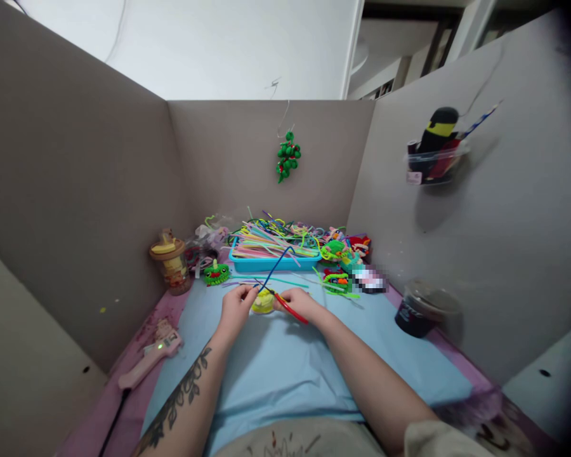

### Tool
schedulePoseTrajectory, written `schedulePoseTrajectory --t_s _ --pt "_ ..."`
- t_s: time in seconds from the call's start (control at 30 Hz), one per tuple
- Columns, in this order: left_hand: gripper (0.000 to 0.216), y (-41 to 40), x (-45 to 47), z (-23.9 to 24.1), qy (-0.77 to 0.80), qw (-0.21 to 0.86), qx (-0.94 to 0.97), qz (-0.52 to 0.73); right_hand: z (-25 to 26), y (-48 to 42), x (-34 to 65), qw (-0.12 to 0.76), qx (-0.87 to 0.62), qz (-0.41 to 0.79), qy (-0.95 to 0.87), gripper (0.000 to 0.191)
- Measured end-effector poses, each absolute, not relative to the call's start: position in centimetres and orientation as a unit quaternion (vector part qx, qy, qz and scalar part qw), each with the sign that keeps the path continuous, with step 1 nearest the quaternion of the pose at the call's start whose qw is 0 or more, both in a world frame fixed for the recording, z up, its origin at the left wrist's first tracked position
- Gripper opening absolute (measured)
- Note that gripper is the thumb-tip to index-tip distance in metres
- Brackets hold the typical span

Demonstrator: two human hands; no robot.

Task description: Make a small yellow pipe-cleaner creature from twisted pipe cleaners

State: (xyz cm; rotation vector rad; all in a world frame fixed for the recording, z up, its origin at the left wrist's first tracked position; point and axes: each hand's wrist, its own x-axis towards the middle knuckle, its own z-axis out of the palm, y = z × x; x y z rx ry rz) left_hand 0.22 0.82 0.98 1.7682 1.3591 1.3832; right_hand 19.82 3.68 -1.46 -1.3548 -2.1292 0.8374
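Observation:
My left hand [238, 306] pinches a blue pipe cleaner [276, 265], which slants up to the right and bends over at its top. In my right hand [301, 304] are red-handled pliers [291, 308], their thin dark jaws pointing left toward the pipe cleaner near my left fingertips. Whether the jaws touch it I cannot tell. Just behind and between both hands lies a yellow object [262, 302], partly hidden. A green pipe-cleaner figure with eyes [216, 273] rests beyond my left hand. Beyond my right hand is another green figure [337, 281] with orange parts.
A blue tray [252, 263] heaped with pipe cleaners stands at the back. A pink glue gun [150, 362] lies left, near a lidded cup [171, 263]. A dark tub [416, 311] sits right. Grey panels enclose three sides; a green ornament [288, 157] hangs at the back.

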Motion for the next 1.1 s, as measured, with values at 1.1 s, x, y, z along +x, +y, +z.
schedulePoseTrajectory --t_s 1.1 --pt "0.035 -0.2 2.0 1.1 0.389 0.51 0.481 0.597 -0.2 -0.8 16.3 0.533 -0.289 0.066 -0.793 0.037"
